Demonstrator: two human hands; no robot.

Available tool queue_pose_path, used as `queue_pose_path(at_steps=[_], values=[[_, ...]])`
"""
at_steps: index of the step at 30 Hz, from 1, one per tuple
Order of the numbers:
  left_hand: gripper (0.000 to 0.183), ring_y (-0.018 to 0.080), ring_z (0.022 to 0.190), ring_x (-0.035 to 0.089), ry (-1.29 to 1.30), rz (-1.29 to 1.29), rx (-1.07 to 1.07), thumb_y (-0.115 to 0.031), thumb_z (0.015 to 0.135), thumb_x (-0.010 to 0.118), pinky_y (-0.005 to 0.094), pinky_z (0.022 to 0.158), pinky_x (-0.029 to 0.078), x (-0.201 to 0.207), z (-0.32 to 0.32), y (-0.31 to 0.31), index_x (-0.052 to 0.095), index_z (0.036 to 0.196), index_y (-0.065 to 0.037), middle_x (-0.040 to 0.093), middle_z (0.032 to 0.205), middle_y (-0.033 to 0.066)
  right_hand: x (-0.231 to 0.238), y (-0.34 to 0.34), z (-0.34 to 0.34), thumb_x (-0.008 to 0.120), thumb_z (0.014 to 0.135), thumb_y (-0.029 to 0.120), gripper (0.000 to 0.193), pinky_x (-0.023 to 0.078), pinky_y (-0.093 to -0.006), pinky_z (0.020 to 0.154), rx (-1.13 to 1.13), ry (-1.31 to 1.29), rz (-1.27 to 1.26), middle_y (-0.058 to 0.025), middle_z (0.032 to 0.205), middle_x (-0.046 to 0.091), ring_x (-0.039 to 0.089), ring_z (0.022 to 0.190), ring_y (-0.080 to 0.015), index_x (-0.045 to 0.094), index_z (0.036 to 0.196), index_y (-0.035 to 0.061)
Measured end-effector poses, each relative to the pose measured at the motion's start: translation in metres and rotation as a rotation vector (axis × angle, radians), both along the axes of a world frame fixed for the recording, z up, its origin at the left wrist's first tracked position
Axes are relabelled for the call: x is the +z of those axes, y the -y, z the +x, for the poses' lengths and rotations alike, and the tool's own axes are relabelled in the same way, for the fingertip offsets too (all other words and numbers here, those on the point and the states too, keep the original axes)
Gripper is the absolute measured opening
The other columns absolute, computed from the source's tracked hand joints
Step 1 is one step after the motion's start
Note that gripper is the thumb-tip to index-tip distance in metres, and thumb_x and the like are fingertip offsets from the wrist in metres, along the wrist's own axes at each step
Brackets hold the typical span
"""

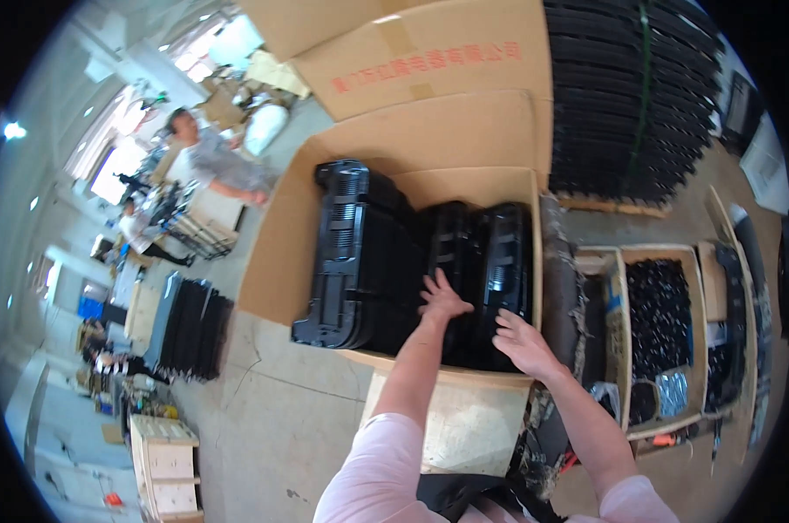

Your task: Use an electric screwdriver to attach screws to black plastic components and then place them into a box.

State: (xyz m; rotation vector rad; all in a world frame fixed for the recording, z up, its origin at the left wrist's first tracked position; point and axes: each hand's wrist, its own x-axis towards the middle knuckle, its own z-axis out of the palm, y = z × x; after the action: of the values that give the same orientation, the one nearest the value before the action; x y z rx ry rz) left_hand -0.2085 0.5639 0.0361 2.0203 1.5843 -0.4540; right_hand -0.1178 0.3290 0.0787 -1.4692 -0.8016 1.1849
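A large cardboard box (464, 113) stands open in front of me, its flaps folded outward. Inside, on the left, is a bulky glossy black moulded case (342, 253), standing on edge and rising above the rim. To its right, lower in the box, two more rounded black cases stand side by side: a middle case (448, 240) and a right-hand case (504, 261). My left hand (445, 298) reaches over the middle case with fingers spread; contact is unclear. Near the lower end of the right-hand case, my right hand (525, 343) has its fingers apart and holds nothing.
A tall stack of black parts (634, 105) rises behind at the right. Wooden bins (621, 331) hold small black pieces beside the box. A light wooden board (473, 423) lies before me. On the left are a stack of dark panels (185, 327), a wooden crate (163, 471) and several people.
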Motion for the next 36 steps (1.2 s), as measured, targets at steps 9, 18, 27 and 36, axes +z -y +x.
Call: queue_pose_path(at_steps=[9,18,27,36], values=[[0.148,0.0469,0.157,0.015,0.079,-0.107,0.180,-0.042,0.066,0.089,0.0619,0.124,0.023,-0.007,-0.042,-0.026,-0.019,0.165,-0.023,-0.003,0.174,0.0216,0.048,0.033,0.000,0.062,0.097,0.006,0.069,0.047,-0.0391,0.111,0.057,-0.078,0.021,-0.0254,0.155,0.046,0.058,0.132,-0.0321,0.032,0.159,-0.0025],[0.151,0.0492,0.157,0.015,0.025,-0.145,0.079,-0.048,0.064,0.091,0.0559,0.126,0.024,-0.009,-0.034,-0.016,-0.019,0.165,-0.023,0.002,0.172,0.0267,0.055,0.072,0.019,0.064,0.098,0.011,0.064,0.050,-0.0376,0.107,0.015,-0.061,0.022,-0.0241,0.152,0.051,0.063,0.128,-0.0301,0.039,0.156,-0.0020],[0.102,0.0393,0.152,0.034,0.160,0.127,-0.099,-0.058,0.085,0.074,0.0550,0.121,0.035,0.009,-0.056,-0.003,0.028,0.164,-0.014,0.029,0.168,0.0195,0.051,0.100,0.029,0.062,0.102,0.011,0.053,0.051,-0.0359,0.105,-0.012,-0.093,0.034,-0.0166,0.144,0.058,0.064,0.123,-0.0242,0.045,0.152,0.0008],[0.053,0.0408,0.120,0.063,0.697,0.312,-0.533,-0.032,0.094,0.072,0.0466,0.102,0.051,0.087,-0.049,0.171,0.061,0.135,-0.002,0.067,0.129,0.0227,0.009,0.173,0.032,0.066,0.099,0.016,0.048,0.055,-0.0336,0.100,-0.006,-0.037,0.010,-0.0162,0.124,0.071,0.069,0.115,-0.0221,0.057,0.141,-0.0051]])
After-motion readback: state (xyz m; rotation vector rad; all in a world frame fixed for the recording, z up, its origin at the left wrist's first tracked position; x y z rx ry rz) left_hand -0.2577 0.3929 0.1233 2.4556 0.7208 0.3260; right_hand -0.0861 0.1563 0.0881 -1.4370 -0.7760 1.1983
